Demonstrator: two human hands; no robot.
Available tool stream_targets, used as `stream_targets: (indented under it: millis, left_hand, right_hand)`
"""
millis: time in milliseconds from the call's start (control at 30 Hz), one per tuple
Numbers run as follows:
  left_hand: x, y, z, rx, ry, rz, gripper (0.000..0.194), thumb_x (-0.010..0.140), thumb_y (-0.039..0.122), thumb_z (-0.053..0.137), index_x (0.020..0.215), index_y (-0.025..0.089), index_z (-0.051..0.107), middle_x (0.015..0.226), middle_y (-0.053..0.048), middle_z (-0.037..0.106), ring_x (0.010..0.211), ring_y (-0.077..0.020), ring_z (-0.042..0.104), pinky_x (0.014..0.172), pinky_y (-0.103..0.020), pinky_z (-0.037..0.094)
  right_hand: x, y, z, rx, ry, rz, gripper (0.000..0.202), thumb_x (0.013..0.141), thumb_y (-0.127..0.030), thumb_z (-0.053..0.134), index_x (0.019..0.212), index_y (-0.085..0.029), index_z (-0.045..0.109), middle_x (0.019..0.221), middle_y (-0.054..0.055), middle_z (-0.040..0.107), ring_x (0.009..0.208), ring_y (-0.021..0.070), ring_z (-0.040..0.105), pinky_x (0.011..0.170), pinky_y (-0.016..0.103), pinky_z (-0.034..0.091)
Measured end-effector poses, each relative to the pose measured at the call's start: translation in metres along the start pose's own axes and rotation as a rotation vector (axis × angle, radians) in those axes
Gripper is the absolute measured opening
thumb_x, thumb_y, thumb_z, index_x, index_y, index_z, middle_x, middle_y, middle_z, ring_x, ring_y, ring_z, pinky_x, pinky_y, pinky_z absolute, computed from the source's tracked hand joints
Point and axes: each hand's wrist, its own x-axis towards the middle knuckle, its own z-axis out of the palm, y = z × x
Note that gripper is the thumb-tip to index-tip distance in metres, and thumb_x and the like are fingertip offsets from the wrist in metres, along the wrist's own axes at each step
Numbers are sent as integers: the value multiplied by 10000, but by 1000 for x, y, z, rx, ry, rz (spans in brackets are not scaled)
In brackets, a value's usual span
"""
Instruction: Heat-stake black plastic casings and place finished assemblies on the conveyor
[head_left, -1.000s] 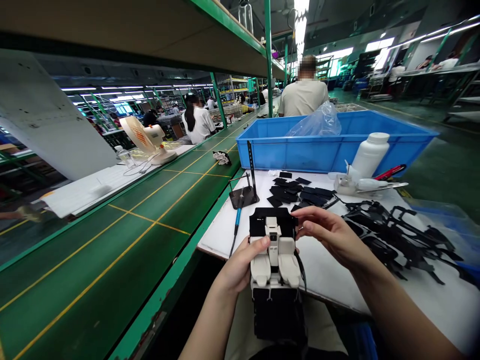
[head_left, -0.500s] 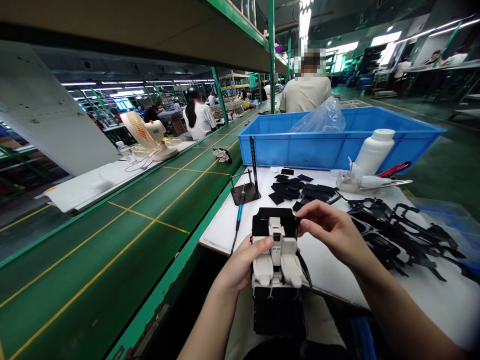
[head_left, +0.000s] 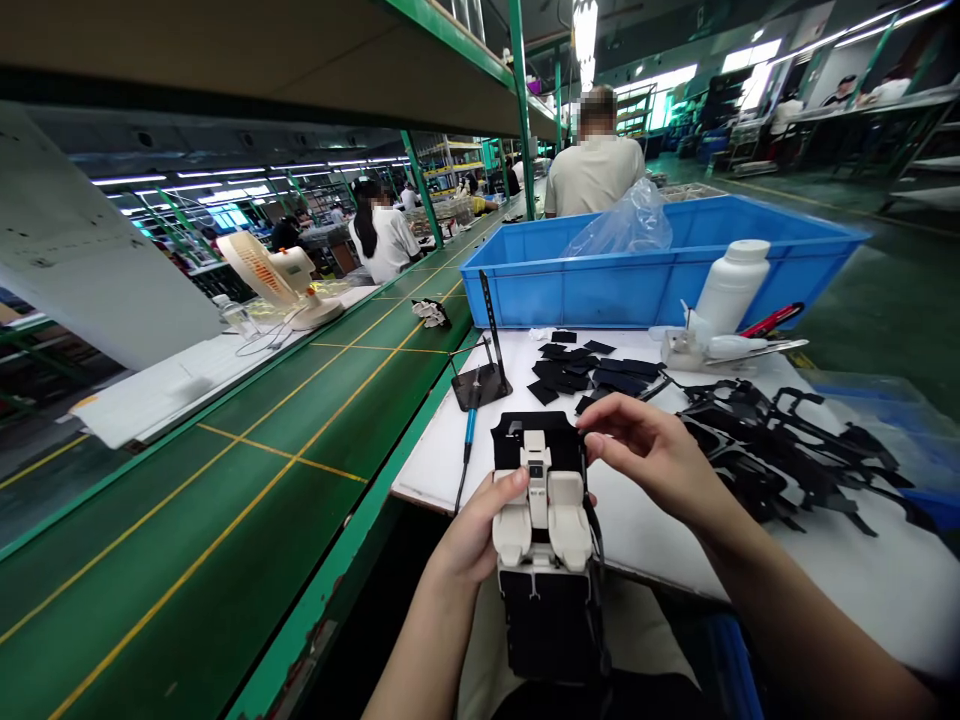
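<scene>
A model car interior (head_left: 569, 500), a black floor with small white seats and a white centre console, is held over my lap at the table's front edge. My left hand (head_left: 475, 522) grips its left side, with the thumb lying on the white parts and the other fingers mostly hidden underneath. At the upper right corner of the black floor, my right hand (head_left: 646, 452) pinches the edge between thumb and fingertips. Whether a small separate piece is in that pinch is too small to tell. Black thin frame parts (head_left: 795, 450) lie in a heap right of my right hand.
Small black rectangular pads (head_left: 561, 376) are scattered on the white table (head_left: 427, 462). A blue-handled soldering iron (head_left: 470, 428) rests in a black stand (head_left: 484, 385). Behind stand a blue bin (head_left: 555, 290) and a white bottle (head_left: 731, 290). A green conveyor belt (head_left: 247, 500) runs along the left.
My view has swung slightly to the right, so the surroundings sit further left. Both hands keep their hold on the model car interior; the right fingers have barely moved.
</scene>
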Motion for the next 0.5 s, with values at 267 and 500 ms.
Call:
stream_targets:
  millis: [267,500]
  left_hand:
    - [4,2,-4,-13,38,2,477,769,460,658,1025,59,689,984,-198,712,908,-301,686,806,-373,546]
    - [13,16,-11,12,105,39,432,796,429,638,1022,66,696,1019,-185,708,933,-307,678,803,-378,555]
  right_hand:
    - [-6,-13,-5,-261,-38,-37,194,895,-356,591,1019,-208,587,935,25,636,843,155,608,728,255,514]
    - [-7,-53,-97,-1213,173,-112,271,942,-366,451,1086,-208,617,1078,57,655,978,234,601,815,346,466]
